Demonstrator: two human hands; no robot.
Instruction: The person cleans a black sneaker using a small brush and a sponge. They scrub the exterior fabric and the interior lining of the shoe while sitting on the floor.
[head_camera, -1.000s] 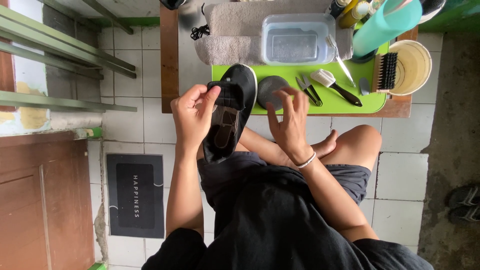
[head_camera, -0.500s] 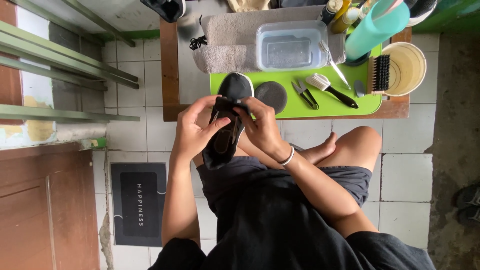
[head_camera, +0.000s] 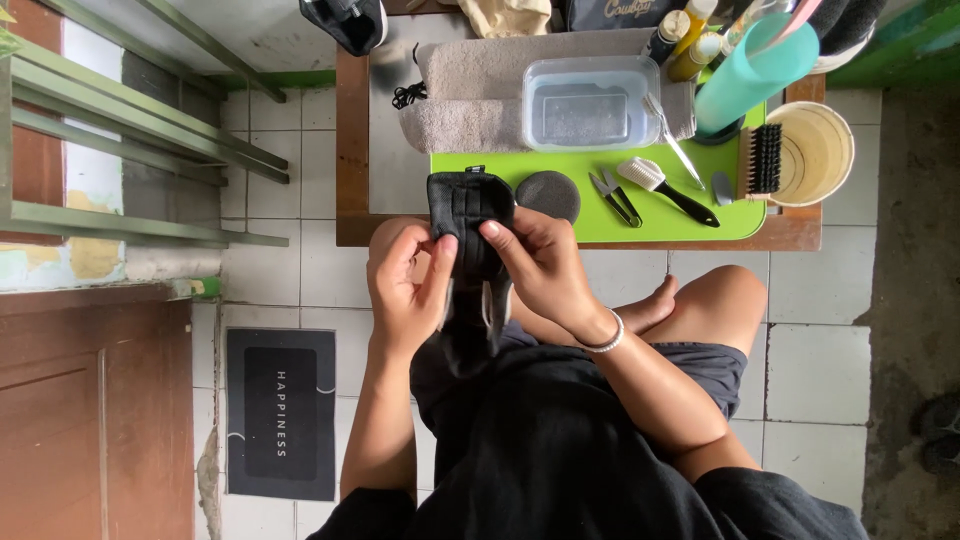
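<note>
Gripping black shoe (head_camera: 468, 215), both hands (head_camera: 480, 270).

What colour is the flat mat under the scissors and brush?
Bright lime green mat, seen clearly in the head view.

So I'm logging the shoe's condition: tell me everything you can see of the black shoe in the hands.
The black shoe looks like fabric with stitched panels, and no laces are visible. It is held up between the table's edge and the lap, one end towards the green mat. The left hand and right hand pinch it from either side, thumbs on top. Pale lining shows at its lower end.
</note>
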